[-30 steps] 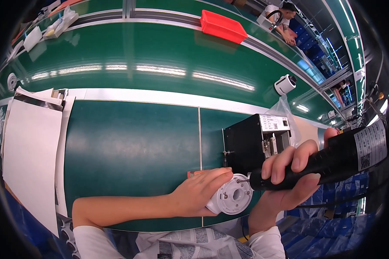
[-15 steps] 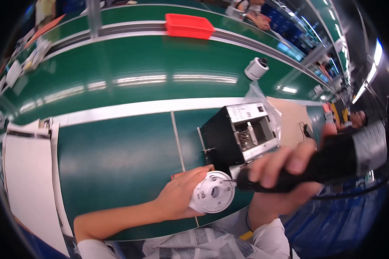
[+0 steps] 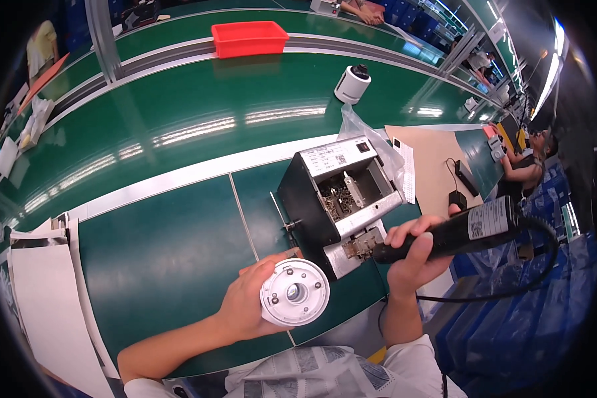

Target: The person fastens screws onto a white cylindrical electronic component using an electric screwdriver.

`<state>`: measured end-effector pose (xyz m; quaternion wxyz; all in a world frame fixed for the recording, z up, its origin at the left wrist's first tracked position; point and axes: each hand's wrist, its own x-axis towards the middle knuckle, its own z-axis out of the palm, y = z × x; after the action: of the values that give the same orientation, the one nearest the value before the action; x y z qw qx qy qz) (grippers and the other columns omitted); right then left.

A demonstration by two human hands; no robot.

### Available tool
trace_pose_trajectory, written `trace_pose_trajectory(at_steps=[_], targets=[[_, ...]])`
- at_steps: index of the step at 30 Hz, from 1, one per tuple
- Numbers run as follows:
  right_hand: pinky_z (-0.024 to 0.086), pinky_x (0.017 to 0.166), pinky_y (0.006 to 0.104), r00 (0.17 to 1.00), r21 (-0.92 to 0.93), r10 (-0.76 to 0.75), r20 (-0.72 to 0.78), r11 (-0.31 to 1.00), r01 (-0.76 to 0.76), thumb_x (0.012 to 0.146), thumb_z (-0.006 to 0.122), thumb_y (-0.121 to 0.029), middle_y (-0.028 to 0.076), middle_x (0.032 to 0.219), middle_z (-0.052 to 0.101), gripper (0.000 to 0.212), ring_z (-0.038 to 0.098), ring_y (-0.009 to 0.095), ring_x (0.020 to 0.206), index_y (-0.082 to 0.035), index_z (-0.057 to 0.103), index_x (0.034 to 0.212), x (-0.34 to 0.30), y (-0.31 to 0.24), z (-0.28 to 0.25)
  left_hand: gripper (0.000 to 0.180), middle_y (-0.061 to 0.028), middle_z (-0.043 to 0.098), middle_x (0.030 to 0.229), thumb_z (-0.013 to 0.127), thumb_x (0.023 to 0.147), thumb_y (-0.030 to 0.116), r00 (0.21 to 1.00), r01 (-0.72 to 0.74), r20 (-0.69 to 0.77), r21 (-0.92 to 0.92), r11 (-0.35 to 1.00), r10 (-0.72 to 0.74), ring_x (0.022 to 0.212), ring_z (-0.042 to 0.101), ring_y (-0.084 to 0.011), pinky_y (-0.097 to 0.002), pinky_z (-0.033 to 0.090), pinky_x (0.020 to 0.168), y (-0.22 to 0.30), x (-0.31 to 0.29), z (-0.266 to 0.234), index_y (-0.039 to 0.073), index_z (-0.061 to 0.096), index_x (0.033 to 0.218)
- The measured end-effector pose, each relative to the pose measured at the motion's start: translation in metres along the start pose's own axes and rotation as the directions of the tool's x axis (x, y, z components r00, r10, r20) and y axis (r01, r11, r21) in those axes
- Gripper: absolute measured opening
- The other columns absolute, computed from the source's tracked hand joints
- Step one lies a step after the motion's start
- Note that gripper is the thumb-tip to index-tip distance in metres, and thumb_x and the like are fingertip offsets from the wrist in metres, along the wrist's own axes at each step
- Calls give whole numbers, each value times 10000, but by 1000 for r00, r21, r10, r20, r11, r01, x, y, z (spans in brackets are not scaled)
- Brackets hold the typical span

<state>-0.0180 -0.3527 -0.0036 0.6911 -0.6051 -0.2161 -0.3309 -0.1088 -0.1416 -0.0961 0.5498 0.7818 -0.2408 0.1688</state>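
Observation:
My left hand (image 3: 245, 302) is wrapped round a white round housing (image 3: 278, 310), whose face with a central hole and several screws points up. My right hand (image 3: 418, 255) grips a black electric screwdriver (image 3: 487, 225) with a cord, held nearly level. The screwdriver's front end is over the metal outlet (image 3: 341, 260) of a black screw feeder (image 3: 302, 205); whether its bit touches a screw cannot be seen. Small loose screws (image 3: 335, 202) lie in the feeder's open tray.
A white cylindrical device (image 3: 351, 86) with a black top stands on the green conveyor belt (image 3: 179, 99). Beyond is a red bin (image 3: 249, 41). White sheets (image 3: 46, 285) lie at the left, brown cardboard (image 3: 431, 149) at the right. Another person (image 3: 527, 169) sits at the far right.
My right hand has carried the screwdriver from the housing to the screw feeder's outlet. The left hand still holds the housing. The whole view has shifted.

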Motion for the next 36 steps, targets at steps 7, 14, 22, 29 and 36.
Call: trace_pose_trajectory(at_steps=[7,14,22,29,36], targets=[[465,427,290,999,173,-47,-11,984,48,899,568,-326,49,862,448,773,494,134,530,-14,59,1391,6,-58,1,1059,-208,417,1349,858,500,189,999,-37,0,15,999,37,1162,491,-370,-444,396,924,11,12,-4,67,236,1349],[439,395,266,940,260,-82,331,966,-7,969,383,-356,59,910,377,696,441,109,528,36,-6,1393,2,-85,63,1025,-186,414,1344,834,498,143,997,-50,-54,-13,999,49,1162,486,-356,-444,398,937,10,11,-3,59,262,1345],[430,391,242,949,283,-122,289,958,37,967,396,-345,63,906,371,689,429,96,525,46,18,1390,-14,-80,88,998,-186,392,1342,823,522,147,998,-38,-45,-12,999,38,1166,470,-358,-444,402,942,8,8,-7,52,273,1349],[423,384,236,955,311,-142,260,949,56,966,395,-348,64,902,372,703,429,95,520,50,-4,1387,-15,-82,87,1007,-199,392,1332,827,513,139,995,-75,-65,-16,997,73,1154,476,-369,-438,411,933,8,9,-4,47,271,1347],[430,387,239,951,293,-139,276,955,55,964,404,-344,65,904,375,708,444,101,523,41,-10,1390,-16,-81,86,1029,-203,388,1328,830,491,135,994,-83,-73,-1,997,83,1148,481,-369,-436,419,929,7,9,-2,40,265,1346]])
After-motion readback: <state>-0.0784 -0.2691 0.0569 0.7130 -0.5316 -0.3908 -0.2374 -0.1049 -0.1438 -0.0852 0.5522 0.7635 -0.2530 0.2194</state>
